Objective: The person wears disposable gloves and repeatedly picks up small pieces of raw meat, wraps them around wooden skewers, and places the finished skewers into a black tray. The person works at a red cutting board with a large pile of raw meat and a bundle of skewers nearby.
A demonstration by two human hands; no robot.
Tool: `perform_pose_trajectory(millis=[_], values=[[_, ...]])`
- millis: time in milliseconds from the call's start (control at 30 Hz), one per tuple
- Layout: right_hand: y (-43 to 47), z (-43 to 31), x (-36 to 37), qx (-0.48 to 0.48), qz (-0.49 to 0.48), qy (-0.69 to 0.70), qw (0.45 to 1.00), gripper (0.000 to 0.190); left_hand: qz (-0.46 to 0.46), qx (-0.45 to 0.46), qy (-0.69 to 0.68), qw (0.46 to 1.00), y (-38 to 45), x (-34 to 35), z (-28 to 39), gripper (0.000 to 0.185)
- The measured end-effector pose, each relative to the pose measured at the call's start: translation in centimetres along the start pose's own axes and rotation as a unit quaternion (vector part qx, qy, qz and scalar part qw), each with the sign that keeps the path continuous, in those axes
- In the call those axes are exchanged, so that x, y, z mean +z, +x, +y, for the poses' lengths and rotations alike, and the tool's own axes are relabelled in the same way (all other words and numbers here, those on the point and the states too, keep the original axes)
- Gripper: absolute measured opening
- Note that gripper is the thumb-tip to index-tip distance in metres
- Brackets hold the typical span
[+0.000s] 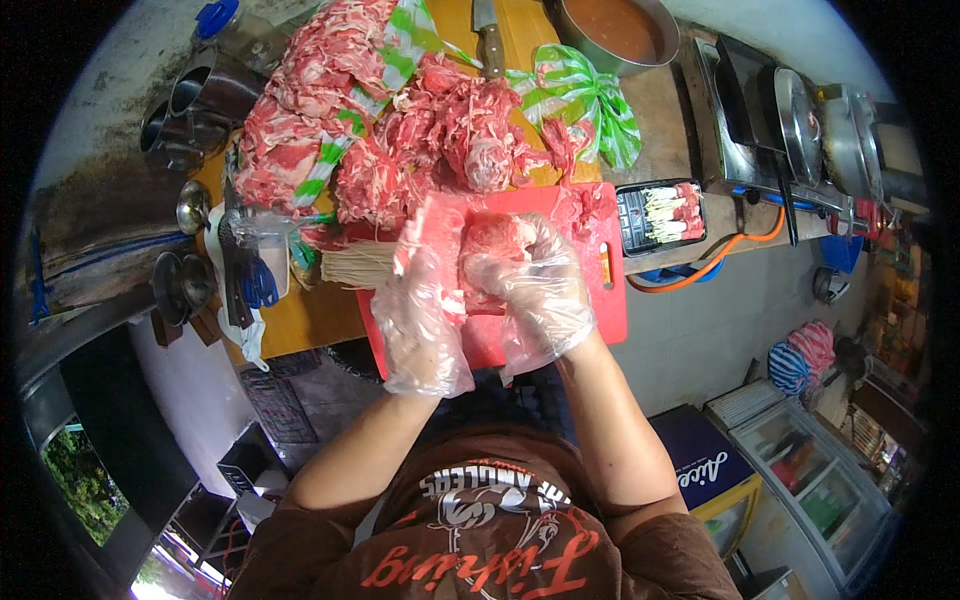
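Both hands wear clear plastic gloves above a red cutting board [600, 210]. My left hand [424, 315] holds a thin slice of raw meat [431, 229], which lies along its fingers. My right hand [544, 285] grips a folded piece of raw meat [495, 238] between thumb and fingers, right beside the left hand. A bundle of enoki mushrooms [352, 266] lies at the board's left, partly behind my left hand. Beyond the board is a heap of sliced raw meat [450, 120], and a few scraps of meat [592, 206] rest on the board's right side.
A black tray [634, 217] holds several meat-wrapped enoki bundles [675, 212]. At the back are a knife [491, 45], a pot of reddish-brown liquid [615, 30], a green-and-white plastic bag [615, 112] and a larger meat pile [307, 105]. A stove [720, 120] stands right, utensils [244, 277] left.
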State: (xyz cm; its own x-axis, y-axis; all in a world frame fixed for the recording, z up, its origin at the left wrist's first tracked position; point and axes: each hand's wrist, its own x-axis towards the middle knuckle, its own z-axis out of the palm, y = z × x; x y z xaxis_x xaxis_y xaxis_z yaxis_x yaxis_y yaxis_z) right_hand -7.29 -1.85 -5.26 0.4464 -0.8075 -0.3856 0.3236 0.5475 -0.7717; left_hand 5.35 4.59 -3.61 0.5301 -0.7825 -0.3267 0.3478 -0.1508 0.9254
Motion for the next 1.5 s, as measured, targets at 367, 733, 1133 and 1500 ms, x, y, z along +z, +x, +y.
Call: perform_pose_trajectory(millis=[367, 733, 1133, 1500], values=[[2.2, -3.9, -4.1, -0.016, 0.051, -0.038, 0.998, 0.016, 0.128, -0.082, -0.236, 0.96, 6.9, -4.8, 3.2, 0.048], [4.0, -5.8, -2.0, -0.031, -0.051, 0.089, 0.994, 0.05, -0.023, 0.044, 0.313, 0.949, 9.8, -6.1, -0.1, 0.058], [0.7, -4.9, 2.1, -0.181, -0.044, -0.272, 0.944, 0.034, -0.147, 0.087, 0.126, 0.977, 3.6, 0.4, 4.5, 0.021], [0.2, -7.4, 1.4, -0.216, -0.079, -0.379, 0.897, 0.026, -0.197, 0.064, 0.129, 0.97, 4.0, -0.1, 4.7, 0.021]])
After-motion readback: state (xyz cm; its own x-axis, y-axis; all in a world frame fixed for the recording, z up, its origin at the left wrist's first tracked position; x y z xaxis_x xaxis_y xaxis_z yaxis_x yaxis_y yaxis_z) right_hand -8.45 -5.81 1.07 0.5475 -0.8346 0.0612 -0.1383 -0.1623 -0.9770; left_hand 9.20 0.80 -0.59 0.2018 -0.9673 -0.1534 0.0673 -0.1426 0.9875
